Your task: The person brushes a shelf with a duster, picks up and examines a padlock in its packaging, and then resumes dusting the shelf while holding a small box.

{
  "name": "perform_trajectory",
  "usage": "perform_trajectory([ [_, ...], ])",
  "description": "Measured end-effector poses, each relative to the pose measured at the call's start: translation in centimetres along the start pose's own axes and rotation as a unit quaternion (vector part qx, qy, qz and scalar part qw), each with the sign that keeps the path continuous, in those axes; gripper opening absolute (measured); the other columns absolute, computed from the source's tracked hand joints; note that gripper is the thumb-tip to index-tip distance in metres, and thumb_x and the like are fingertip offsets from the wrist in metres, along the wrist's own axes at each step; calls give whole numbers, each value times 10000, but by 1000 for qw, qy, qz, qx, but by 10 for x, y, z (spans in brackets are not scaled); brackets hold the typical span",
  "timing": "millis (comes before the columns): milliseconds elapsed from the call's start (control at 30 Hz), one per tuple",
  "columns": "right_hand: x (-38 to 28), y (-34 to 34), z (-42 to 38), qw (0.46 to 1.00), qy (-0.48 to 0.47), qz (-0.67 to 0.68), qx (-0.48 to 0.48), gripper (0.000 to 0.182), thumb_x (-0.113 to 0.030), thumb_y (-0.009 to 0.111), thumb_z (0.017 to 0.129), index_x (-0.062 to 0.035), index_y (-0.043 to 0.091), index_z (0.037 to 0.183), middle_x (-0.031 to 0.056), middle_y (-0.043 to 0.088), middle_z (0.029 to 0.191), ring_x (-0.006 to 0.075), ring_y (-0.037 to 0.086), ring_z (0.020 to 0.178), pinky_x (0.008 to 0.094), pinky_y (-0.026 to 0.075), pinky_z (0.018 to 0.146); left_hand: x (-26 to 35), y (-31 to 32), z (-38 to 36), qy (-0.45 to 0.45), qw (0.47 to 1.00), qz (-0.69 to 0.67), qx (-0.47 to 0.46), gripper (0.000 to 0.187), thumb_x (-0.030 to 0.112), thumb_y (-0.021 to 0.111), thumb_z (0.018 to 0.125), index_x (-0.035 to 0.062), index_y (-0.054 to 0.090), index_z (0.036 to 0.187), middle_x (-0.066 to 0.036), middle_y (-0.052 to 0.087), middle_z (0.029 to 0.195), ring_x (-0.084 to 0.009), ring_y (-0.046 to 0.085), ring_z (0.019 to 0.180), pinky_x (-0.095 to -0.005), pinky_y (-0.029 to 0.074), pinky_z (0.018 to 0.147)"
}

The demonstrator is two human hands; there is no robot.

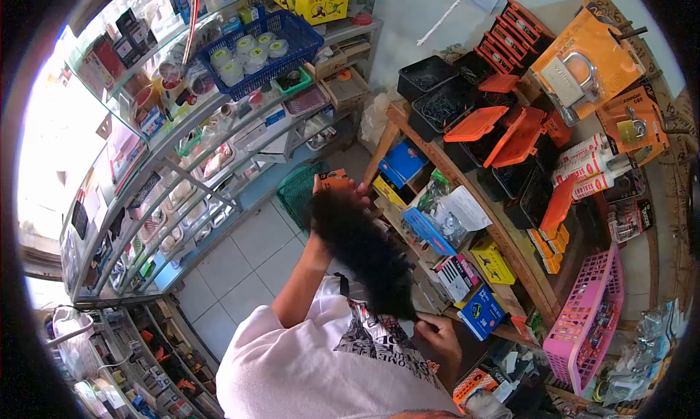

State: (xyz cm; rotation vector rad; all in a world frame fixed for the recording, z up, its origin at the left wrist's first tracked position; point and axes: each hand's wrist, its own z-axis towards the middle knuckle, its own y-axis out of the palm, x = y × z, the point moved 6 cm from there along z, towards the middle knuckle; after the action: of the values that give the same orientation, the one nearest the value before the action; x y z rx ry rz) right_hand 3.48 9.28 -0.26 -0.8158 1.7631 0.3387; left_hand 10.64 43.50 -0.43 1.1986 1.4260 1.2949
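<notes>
My left hand [359,191] reaches forward near the middle of the head view. Its thumb and fingers are around a small orange package with dark print [334,176]; most of the package and palm is hidden. A black fluffy duster [368,255] lies across that hand and wrist, running diagonally down in front of my shirt. At the duster's lower end my right hand [439,340] is closed around its handle, which is mostly covered by the fingers.
A wooden shelf [485,233] with boxes and black bins [445,109] with orange lids stands at right. Beside it is a pink basket [583,320]. A glass display case [211,153] curves along the left, topped by a blue basket [302,43]. A green mesh basket [295,196] sits beyond my left hand.
</notes>
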Motion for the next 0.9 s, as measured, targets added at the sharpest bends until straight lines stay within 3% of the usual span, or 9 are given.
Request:
perform_trajectory([
  [67,-5,1,-1,1000,-9,1,-3,357,-131,637,964,42,616,1275,51,660,805,81,571,702,250,465,647,0,6,-4,-36,992,-7,-124,539,547,478,993,45,632,1114,-111,653,1168,-278,643,1025,-523,439,1057],
  [167,4,-2,-7,997,-12,65,37,389,-143,635,967,38,592,1309,47,660,808,68,544,676,240,454,635,7,-24,-7,85,972,186,118,477,457,483,1021,42,612,1217,-123,643,1241,-273,614,1130,-480,419,1085],
  [200,1,-3,-8,996,1,78,46,398,-147,635,967,38,586,1316,45,661,809,64,533,666,237,450,630,9,-54,9,48,987,92,122,456,375,470,1041,24,552,1322,-140,589,1349,-292,558,1232,-465,368,1131],
  [300,-6,-9,-3,997,7,56,47,401,-150,633,967,47,583,1312,35,663,833,53,505,659,227,438,628,8,-38,7,18,997,-54,-55,533,474,465,1022,73,509,1370,-136,539,1405,-301,497,1298,-453,338,1154],
  [467,25,-3,-2,999,13,36,37,402,-164,633,967,43,587,1309,25,651,846,59,500,686,225,429,641,13,-3,-2,63,994,81,45,784,711,410,933,106,442,1431,-160,532,1402,-299,501,1305,-451,325,1166],
  [567,22,5,5,999,-32,21,24,398,-182,633,971,31,596,1306,19,645,845,65,501,692,226,424,641,14,3,0,28,981,65,-180,832,751,393,906,102,454,1425,-146,541,1393,-332,511,1291,-491,346,1145],
  [700,13,8,7,999,35,18,37,339,-166,593,998,-9,611,1298,9,625,811,32,468,641,202,369,568,14,-11,3,53,998,-25,27,872,784,355,893,119,393,1455,-173,547,1378,-404,554,1224,-590,405,1060],
  [833,18,11,9,996,24,65,51,358,-178,590,1002,-24,597,1326,-7,602,789,27,453,630,193,360,558,5,9,-3,13,995,55,-79,876,793,338,896,88,475,1398,-214,574,1331,-410,579,1187,-578,416,1049],
  [900,22,10,10,995,13,87,52,372,-177,587,1005,-17,580,1341,-7,596,783,27,452,630,191,360,558,0,4,-3,17,999,24,32,884,792,345,894,78,467,1402,-229,580,1311,-413,590,1165,-582,427,1033],
])
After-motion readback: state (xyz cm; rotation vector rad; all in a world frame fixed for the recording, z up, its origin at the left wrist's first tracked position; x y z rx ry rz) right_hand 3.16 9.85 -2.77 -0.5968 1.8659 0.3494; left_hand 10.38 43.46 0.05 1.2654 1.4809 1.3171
